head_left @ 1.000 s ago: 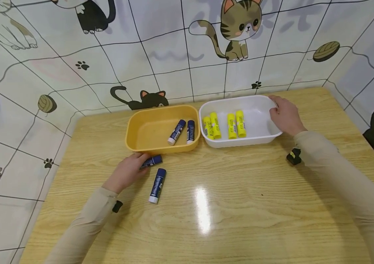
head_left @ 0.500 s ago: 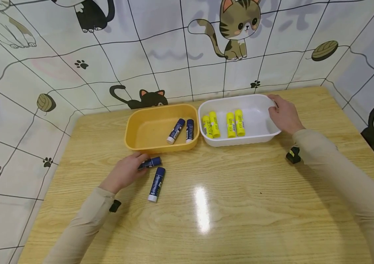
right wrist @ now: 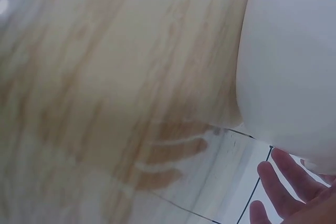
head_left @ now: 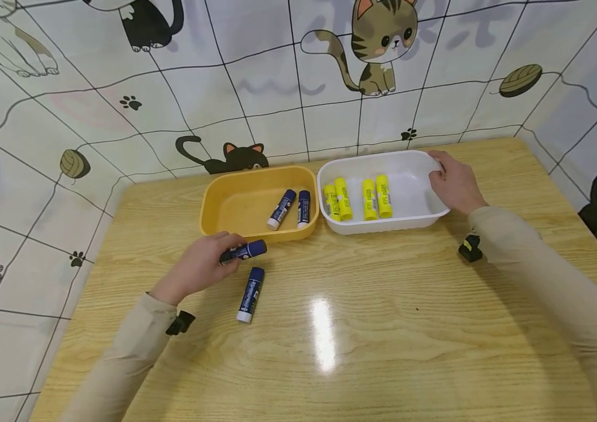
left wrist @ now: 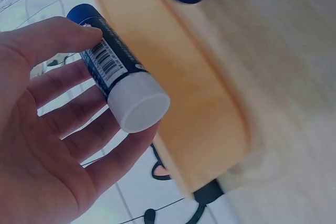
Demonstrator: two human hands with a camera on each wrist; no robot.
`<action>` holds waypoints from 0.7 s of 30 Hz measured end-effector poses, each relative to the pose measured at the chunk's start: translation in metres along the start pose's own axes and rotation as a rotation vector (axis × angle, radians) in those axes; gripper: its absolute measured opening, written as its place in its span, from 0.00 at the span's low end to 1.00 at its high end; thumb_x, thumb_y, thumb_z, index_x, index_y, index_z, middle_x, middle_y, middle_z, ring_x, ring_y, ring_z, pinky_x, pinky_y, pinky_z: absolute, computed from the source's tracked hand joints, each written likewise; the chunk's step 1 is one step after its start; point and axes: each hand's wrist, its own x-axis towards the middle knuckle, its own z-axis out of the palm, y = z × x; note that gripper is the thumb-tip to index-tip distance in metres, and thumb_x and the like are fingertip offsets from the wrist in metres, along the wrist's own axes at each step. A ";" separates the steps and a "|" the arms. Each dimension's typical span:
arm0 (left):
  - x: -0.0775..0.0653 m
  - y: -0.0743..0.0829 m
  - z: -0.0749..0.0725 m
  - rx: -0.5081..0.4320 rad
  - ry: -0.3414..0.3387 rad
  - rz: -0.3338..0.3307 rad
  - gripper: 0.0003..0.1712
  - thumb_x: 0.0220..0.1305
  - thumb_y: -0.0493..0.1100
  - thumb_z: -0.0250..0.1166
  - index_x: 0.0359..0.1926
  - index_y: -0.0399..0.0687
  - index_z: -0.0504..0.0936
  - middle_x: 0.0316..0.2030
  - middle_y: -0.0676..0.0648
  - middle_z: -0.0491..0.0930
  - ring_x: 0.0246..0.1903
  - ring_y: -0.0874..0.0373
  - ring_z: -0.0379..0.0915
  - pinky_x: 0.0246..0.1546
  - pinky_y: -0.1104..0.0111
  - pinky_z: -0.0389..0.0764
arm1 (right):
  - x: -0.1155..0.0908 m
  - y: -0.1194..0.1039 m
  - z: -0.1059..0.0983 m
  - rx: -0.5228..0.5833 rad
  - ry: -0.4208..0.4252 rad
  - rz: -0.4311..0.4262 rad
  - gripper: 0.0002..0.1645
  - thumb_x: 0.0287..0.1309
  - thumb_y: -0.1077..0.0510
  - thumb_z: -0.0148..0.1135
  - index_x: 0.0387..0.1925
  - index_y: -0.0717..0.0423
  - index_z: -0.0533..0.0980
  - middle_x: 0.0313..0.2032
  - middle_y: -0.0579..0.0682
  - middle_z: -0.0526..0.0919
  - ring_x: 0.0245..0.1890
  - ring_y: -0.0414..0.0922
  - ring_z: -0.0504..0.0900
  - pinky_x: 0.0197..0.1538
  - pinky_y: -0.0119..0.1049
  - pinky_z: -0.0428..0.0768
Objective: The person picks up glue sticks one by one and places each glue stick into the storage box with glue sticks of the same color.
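Note:
My left hand [head_left: 201, 265] pinches a dark blue glue stick [head_left: 245, 251] between thumb and fingers, just in front of the yellow tray [head_left: 224, 233]. The left wrist view shows the white end and barcode of this glue stick [left wrist: 118, 72]. A second blue glue stick [head_left: 251, 295] lies on the table below that hand. Two more blue glue sticks [head_left: 281, 210] rest inside the yellow tray. My right hand [head_left: 456, 183] grips the right end of the white tray [head_left: 419, 223], thumb over the rim. In the right wrist view its fingers [right wrist: 283, 182] are beside the outer wall.
Several yellow glue sticks [head_left: 369, 199] stand or lean in the left part of the white tray. Both trays sit side by side on the wooden table [head_left: 382, 328], near the cat-printed wall covering [head_left: 277, 76].
My left hand has lifted the blue glue stick off the table and moved it slightly up toward the yellow tray. The right hand and the white tray have stayed in place.

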 end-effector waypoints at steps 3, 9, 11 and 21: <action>0.007 0.001 -0.007 0.018 0.014 -0.002 0.18 0.57 0.35 0.67 0.49 0.38 0.80 0.39 0.44 0.82 0.28 0.56 0.75 0.31 0.61 0.79 | 0.000 0.000 0.000 0.001 0.001 -0.004 0.30 0.66 0.62 0.40 0.69 0.64 0.62 0.57 0.72 0.72 0.47 0.62 0.72 0.50 0.59 0.71; 0.024 -0.004 -0.020 0.021 0.006 -0.077 0.18 0.59 0.37 0.66 0.51 0.35 0.79 0.42 0.39 0.82 0.33 0.49 0.79 0.34 0.56 0.79 | 0.001 -0.001 0.000 -0.027 0.003 -0.022 0.31 0.64 0.64 0.42 0.68 0.66 0.63 0.60 0.72 0.68 0.59 0.67 0.67 0.57 0.62 0.66; 0.031 -0.007 -0.024 0.012 -0.003 -0.122 0.18 0.60 0.38 0.65 0.51 0.35 0.78 0.41 0.38 0.82 0.32 0.49 0.79 0.32 0.57 0.79 | 0.001 -0.002 0.000 -0.044 0.007 -0.033 0.30 0.63 0.65 0.42 0.67 0.67 0.63 0.59 0.73 0.69 0.58 0.68 0.67 0.56 0.63 0.65; 0.074 -0.028 -0.037 -0.057 -0.086 -0.322 0.17 0.61 0.41 0.63 0.49 0.34 0.79 0.39 0.35 0.82 0.31 0.47 0.78 0.32 0.58 0.77 | -0.001 -0.003 0.001 -0.139 0.061 -0.065 0.28 0.62 0.64 0.44 0.64 0.67 0.67 0.66 0.68 0.61 0.64 0.69 0.57 0.59 0.69 0.52</action>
